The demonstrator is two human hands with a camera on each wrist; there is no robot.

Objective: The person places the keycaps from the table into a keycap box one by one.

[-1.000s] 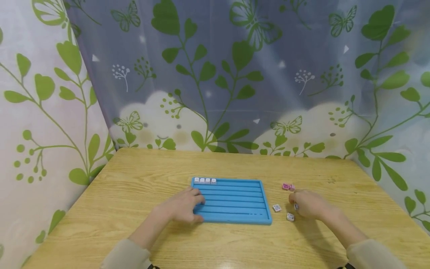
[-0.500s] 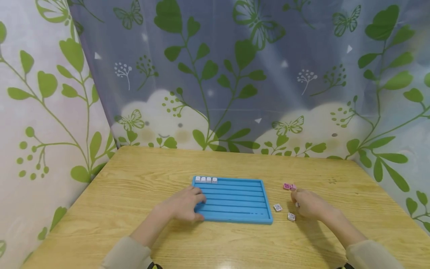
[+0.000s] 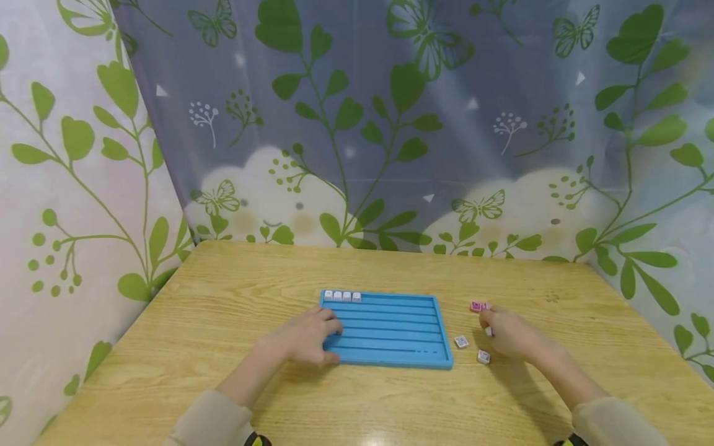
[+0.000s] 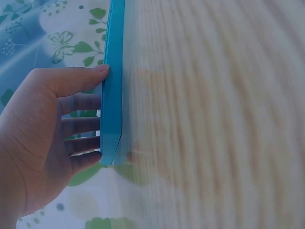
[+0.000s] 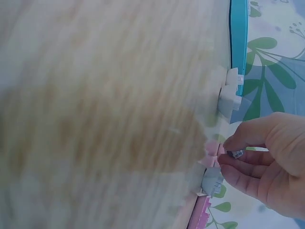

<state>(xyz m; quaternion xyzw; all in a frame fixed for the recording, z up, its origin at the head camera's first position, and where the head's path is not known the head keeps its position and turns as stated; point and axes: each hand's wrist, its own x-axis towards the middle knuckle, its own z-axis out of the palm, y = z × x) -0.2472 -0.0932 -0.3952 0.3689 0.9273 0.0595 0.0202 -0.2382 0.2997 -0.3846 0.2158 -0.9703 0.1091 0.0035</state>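
My left hand (image 3: 310,337) rests at the left end of a blue ridged tray (image 3: 390,331), fingertips over its rim. In the left wrist view its thumb touches the tray's edge (image 4: 113,90) and the other fingers reach across, nearly straight. My right hand (image 3: 510,333) pinches a small white keycap (image 5: 235,153) between thumb and fingers, held above the table to the right of the tray. Close by lie a white keycap (image 3: 460,342) and another white keycap (image 3: 483,357). Just beyond the right fingertips sit pink keycaps (image 3: 476,306), one partly hidden.
Several white keycaps (image 3: 343,296) stand in a row at the tray's back left corner. Beneath everything is a wooden table (image 3: 268,272). A patterned curtain (image 3: 368,155) hangs behind the table and at both sides.
My right hand has moved slightly left and away from me with the pinched keycap, now overlapping a pink keycap in the head view. My left hand stays at the tray.
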